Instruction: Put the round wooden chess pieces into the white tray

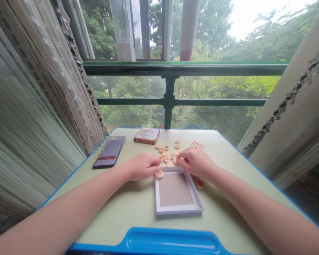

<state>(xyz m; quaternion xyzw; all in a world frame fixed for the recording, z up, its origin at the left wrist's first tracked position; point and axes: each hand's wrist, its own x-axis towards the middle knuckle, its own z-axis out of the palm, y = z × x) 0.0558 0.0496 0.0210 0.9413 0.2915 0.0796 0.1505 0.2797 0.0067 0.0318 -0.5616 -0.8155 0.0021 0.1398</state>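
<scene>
My left hand (pixel 145 166) is closed, with its fingertips against a round wooden Chinese chess piece (pixel 160 174) marked in red. That piece is at the far left corner of a shallow white open box (pixel 179 212). Beyond the box's far edge, my right hand (pixel 194 161) has its thumb and fingers curled onto another pale chess piece (pixel 175 161), partly covered by the fingers. Several more pieces (pixel 167 159), with red or dark characters, lie scattered between and behind my hands. One red-marked piece (pixel 200 183) rests to the right of the box, below my right wrist.
A phone (pixel 108 152) lies at the left of the pale table (pixel 117 212). A flat brown-edged box (pixel 146 136) is at the back. The table has a blue rim with a molded tray (pixel 172 242) in front. Curtains flank it; a green railing (pixel 186 69) stands behind.
</scene>
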